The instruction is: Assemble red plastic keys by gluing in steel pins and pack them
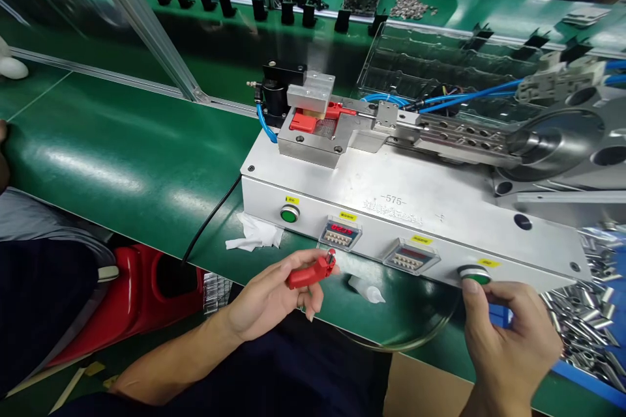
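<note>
My left hand holds a small red plastic part with a metal pin end, between thumb and fingers. At the right, my right hand is at a green push button on the machine's front. Its thumb presses against the button, the index fingertip is close beside it, and the other fingers are curled, partly hidden. Another red part sits in the metal fixture, below an aluminium block. A slim metal rod reaches that part from the right.
A small white bottle and a crumpled tissue lie before the machine base. Metal tubes fill a blue bin at right. A feeder bowl stands behind. Another person's leg and a red stool are at left.
</note>
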Demonstrator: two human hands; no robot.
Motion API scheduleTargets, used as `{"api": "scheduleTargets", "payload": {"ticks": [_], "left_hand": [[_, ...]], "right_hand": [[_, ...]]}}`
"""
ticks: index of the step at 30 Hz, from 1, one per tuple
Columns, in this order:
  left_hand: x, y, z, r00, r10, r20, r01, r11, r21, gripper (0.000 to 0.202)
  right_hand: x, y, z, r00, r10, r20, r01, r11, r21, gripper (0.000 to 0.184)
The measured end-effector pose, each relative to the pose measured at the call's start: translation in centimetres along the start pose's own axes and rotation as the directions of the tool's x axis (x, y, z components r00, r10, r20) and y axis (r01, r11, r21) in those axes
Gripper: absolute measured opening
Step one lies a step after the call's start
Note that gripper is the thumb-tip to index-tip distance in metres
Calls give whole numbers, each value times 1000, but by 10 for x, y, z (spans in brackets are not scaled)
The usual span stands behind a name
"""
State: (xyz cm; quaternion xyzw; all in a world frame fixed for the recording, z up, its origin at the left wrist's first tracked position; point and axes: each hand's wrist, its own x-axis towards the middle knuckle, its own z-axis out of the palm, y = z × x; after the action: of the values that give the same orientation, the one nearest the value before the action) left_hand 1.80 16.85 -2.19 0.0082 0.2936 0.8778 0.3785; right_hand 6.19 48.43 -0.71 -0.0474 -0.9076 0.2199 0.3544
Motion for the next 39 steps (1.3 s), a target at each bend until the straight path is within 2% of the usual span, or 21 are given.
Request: {"api": "scheduleTargets", "payload": {"ticks": [4,11,18,27,39], "left_hand": [[1,1,0,993,14,-119,-11,999,30,26],[0,-3,-2,964,65,-258,-41,994,98,35],[-1,1,0,936,149,-319,-75,969,235,30],[1,8,8,895,233,-380,-149,960,238,33],[0,6,7,911,187,-367,-109,969,224,32]], "right_hand": [[-1,-1,-2,1000,-12,5,12,1000,13,34],[-3,2,1,999,-33,-10,34,999,25,32],[-4,3,0,999,-42,-8,42,999,16,31],[-4,1,-1,999,-39,-4,39,999,23,31],[-2,-1,0,1000,-22,-6,22,1000,17,32]]}}
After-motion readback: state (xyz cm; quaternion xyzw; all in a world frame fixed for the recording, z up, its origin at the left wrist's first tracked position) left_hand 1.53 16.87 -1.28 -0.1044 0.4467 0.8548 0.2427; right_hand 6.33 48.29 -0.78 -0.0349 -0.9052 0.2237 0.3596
